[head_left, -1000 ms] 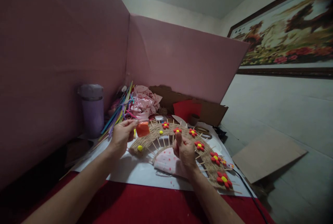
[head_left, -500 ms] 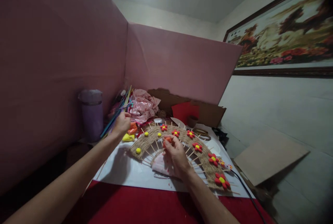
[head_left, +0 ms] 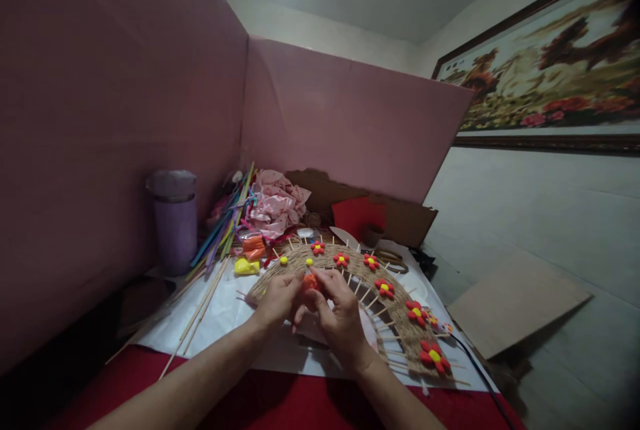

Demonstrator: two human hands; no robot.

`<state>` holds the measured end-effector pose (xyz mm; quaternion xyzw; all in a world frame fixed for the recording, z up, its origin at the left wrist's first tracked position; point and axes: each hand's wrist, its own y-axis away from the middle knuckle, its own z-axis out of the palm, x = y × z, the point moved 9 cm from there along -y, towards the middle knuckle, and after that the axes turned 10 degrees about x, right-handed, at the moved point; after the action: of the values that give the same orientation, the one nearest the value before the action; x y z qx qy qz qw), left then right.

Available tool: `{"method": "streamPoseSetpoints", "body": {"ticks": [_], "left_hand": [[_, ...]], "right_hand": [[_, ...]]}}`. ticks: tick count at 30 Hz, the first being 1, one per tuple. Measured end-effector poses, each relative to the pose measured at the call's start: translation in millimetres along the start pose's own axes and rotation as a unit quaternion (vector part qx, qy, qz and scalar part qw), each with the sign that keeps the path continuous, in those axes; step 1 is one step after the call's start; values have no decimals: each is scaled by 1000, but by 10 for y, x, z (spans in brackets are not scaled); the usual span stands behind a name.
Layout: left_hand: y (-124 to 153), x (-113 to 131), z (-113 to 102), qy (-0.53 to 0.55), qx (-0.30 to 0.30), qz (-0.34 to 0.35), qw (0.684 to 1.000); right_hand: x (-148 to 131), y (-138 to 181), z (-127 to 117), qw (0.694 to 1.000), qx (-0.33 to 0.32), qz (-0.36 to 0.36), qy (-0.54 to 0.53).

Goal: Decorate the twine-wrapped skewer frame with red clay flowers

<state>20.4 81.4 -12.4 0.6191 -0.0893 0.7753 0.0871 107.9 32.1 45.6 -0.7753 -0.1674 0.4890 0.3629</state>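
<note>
Both hands meet over the near side of a fan-shaped arch wound with brown twine on thin sticks. A lump of orange-red modelling clay is held between the fingertips of my left hand and my right hand. Along the middle and right of the arch sit several red flowers with yellow centres. Yellow dots without petals show on its left part, one partly covered by my left hand.
Orange clay in a wrapper and a yellow clay pack lie left of the arch. Thin sticks rest farther left, near a purple tumbler. Scissors lie behind. A black cable runs off the right side.
My left hand has come back from beside the clay packs to join my right hand at the orange-red clay. The orange and yellow packs and the sticks are now uncovered.
</note>
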Motion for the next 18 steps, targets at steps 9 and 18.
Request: {"method": "streamPoseSetpoints", "body": {"ticks": [9, 18], "left_hand": [[38, 26, 63, 65, -30, -18, 997], [39, 110, 17, 41, -14, 26, 999]], "right_hand": [[-41, 45, -8, 998, -5, -31, 53], [95, 66, -39, 993, 38, 105, -46]]}}
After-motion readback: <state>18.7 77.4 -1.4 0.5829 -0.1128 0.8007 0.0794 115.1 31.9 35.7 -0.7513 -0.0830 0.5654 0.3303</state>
